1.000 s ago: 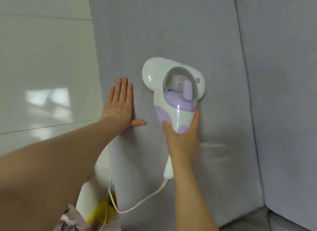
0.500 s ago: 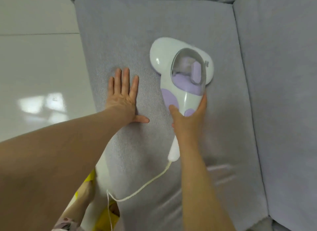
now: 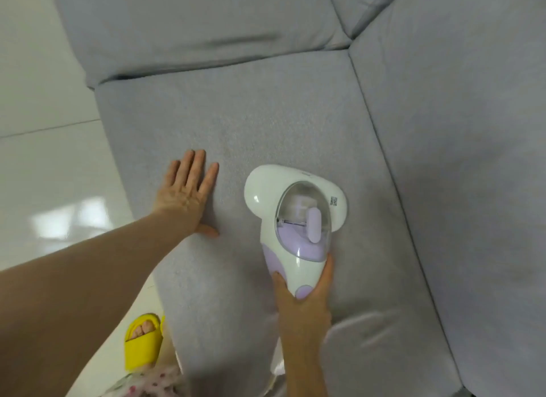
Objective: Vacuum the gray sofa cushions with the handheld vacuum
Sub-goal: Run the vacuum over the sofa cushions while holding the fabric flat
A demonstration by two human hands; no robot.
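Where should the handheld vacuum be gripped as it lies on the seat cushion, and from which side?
Grip the narrow tapered handle at the near end of the handheld vacuum, coming from the near side, from above. The wide head and clear dome look too broad to close round, and the head lies flat on the seat cushion. The right hand holds it there.
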